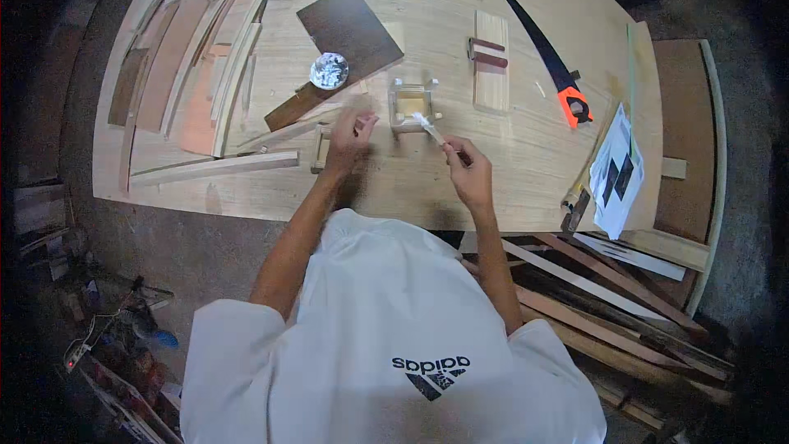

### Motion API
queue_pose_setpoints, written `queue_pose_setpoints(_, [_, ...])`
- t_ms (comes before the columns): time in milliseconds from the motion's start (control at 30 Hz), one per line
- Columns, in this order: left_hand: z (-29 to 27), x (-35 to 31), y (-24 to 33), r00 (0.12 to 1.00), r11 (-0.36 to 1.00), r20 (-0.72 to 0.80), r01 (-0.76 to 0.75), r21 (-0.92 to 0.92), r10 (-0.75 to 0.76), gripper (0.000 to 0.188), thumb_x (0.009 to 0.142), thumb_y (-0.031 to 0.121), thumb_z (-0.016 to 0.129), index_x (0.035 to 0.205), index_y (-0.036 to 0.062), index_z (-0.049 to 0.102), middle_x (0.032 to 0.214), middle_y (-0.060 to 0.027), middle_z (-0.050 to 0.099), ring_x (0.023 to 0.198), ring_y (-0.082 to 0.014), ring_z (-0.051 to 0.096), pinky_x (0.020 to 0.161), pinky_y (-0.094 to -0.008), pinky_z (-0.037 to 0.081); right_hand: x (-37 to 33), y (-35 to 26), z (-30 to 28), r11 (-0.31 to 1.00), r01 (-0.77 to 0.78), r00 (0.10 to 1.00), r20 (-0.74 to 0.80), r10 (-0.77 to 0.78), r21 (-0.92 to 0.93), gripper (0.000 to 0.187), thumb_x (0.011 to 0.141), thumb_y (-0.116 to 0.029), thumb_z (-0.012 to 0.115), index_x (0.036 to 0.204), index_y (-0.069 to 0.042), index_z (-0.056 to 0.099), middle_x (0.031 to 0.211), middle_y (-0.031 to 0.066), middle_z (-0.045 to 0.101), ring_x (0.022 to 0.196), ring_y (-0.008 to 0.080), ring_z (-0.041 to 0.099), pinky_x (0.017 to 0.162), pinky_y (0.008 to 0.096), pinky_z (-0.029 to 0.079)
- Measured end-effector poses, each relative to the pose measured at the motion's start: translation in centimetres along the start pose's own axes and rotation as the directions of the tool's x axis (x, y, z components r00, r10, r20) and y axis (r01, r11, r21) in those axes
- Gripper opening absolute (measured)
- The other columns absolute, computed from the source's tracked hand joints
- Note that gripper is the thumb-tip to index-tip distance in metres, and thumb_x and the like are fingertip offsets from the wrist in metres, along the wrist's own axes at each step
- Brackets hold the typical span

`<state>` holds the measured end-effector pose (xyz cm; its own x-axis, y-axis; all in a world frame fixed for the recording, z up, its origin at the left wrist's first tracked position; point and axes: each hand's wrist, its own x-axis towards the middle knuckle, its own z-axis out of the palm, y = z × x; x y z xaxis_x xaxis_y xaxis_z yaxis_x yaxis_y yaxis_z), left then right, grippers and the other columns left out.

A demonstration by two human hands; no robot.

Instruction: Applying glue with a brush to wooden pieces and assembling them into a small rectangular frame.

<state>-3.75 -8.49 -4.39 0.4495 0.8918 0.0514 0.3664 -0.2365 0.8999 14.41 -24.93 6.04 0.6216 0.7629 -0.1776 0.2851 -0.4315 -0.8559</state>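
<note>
- Small open wooden box frame (pixel 411 104) sits mid tabletop (pixel 526 173), just far of both hands.
- R hand (pixel 470 171) is clenched on a small brush (pixel 433 130); the pale bristle tip touches the frame's near-right edge. Looks like glue going on.
- L hand (pixel 349 133) is pinched on a small wood piece (pixel 362 121) just left of the frame, w/ another little wooden frame part (pixel 320 148) under the wrist.
- To do it well, I'd judge: keep the brush low & angled, short strokes along the joint faces only, thin even coat, no blobs running into the inside corners.
- Frame is free-standing, so light pressure, else it slides far; L hand could steady it.
- Round shiny tub (pixel 329 71) lies far-left of the frame, by a dark board (pixel 349 29); prob. the glue pot, within reach for re-dipping.
- Rest: handsaw w/ orange grip (pixel 552 66) far right, wood block w/ dark clamp-like strip (pixel 491 57) between saw & frame, loose slats (pixel 215 166) at left, papers (pixel 618 171) at right edge.
</note>
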Motion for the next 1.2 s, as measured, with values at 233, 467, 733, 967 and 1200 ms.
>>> queue_pose_setpoints(233, [2.8,1.0,-1.5,0.954,0.955,0.114,-0.286,0.071,0.278,0.052,0.077,0.028,0.083,0.12,0.0088,0.064,0.112,-0.0141,0.057,0.103,-0.0322,0.057,0.09,-0.0428,0.047,-0.3,1.8,2.6,0.956,0.213,0.961,-0.133,-0.242,-0.201,0.019,0.092,-0.005,0.064,0.109,-0.002,0.072,0.098,0.0166,0.072,0.086,0.028,0.069,0.08,0.0373,0.053])
queue_pose_setpoints(467, [3.2,1.8,-1.4,0.931,0.933,0.088,-0.359,0.029,0.355,0.046,0.074,0.033,0.084,0.112,0.0119,0.071,0.11,-0.0128,0.058,0.108,-0.033,0.056,0.093,-0.0453,0.045,0.2,1.0,3.3,0.804,0.335,0.901,-0.084,-0.426,-0.491,0.02,0.09,-0.004,0.066,0.109,-0.006,0.071,0.1,0.0129,0.069,0.093,0.0311,0.064,0.084,0.0409,0.048])
queue_pose_setpoints(733, [3.2,2.0,-0.7,0.91,0.908,0.047,-0.414,0.065,0.411,0.034,0.073,0.03,0.085,0.098,0.0098,0.074,0.102,-0.0121,0.062,0.099,-0.0328,0.06,0.086,-0.0443,0.048,0.3,1.6,3.9,0.748,0.434,0.832,-0.096,-0.547,-0.501,0.026,0.085,0.0,0.067,0.11,-0.008,0.071,0.105,0.0111,0.069,0.099,0.0302,0.064,0.086,0.0431,0.047])
queue_pose_setpoints(967, [3.4,2.7,-1.7,0.878,0.878,0.017,-0.479,0.015,0.479,0.031,0.072,0.026,0.085,0.093,0.0083,0.073,0.095,-0.0121,0.062,0.092,-0.0317,0.06,0.08,-0.0442,0.048,0.0,2.6,3.4,0.77,0.338,0.886,-0.093,-0.454,-0.54,0.029,0.086,0.0,0.067,0.114,-0.008,0.068,0.109,0.011,0.068,0.1,0.0304,0.064,0.088,0.0442,0.046])
queue_pose_setpoints(1200, [3.3,2.8,-1.9,0.868,0.866,0.045,-0.497,0.051,0.495,0.028,0.073,0.024,0.085,0.091,0.0084,0.072,0.093,-0.0101,0.061,0.09,-0.0309,0.06,0.078,-0.043,0.047,0.2,1.4,3.9,0.823,0.366,0.87,-0.154,-0.468,-0.434,0.025,0.087,0.002,0.065,0.11,-0.007,0.069,0.106,0.0113,0.068,0.098,0.0312,0.065,0.086,0.0426,0.048])
